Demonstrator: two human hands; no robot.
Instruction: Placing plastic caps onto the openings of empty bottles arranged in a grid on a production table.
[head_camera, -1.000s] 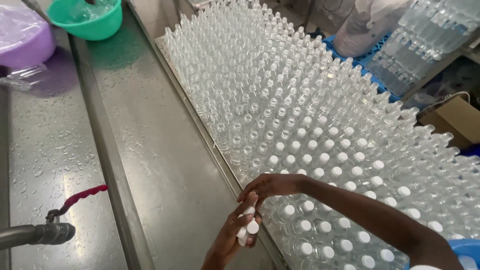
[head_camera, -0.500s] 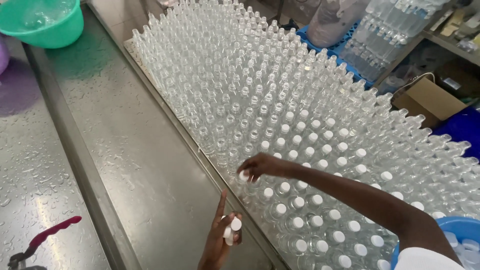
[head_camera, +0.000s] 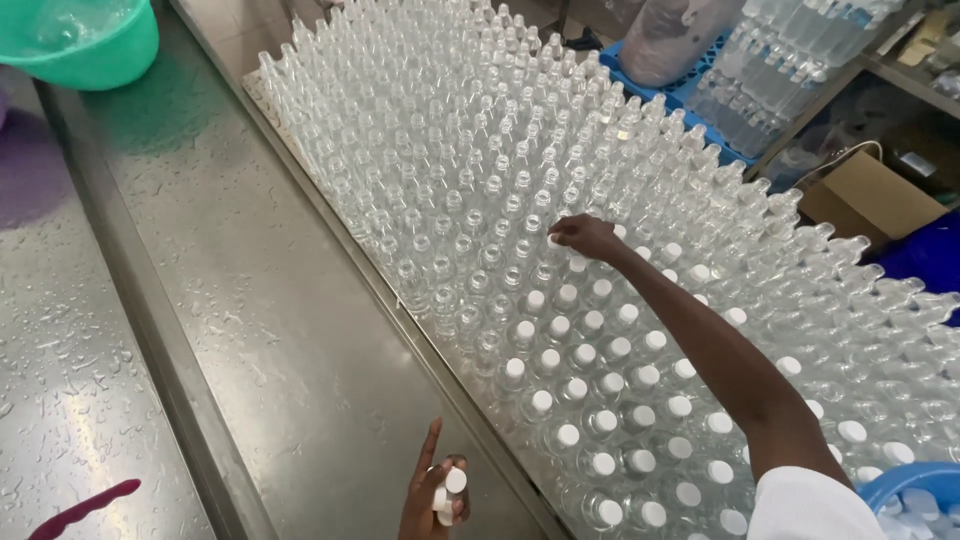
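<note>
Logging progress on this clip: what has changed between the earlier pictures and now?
The right hand has left the left hand and reached farther up the rows of clear bottles, setting a white cap on a bottle farther out. The left hand has dropped low over the wet steel table. It holds spare caps as before. The bottles and the green basin stay put.

R hand (head_camera: 585, 235) farther up bottle rows (head_camera: 520, 210), L hand (head_camera: 435, 495) lower
</note>
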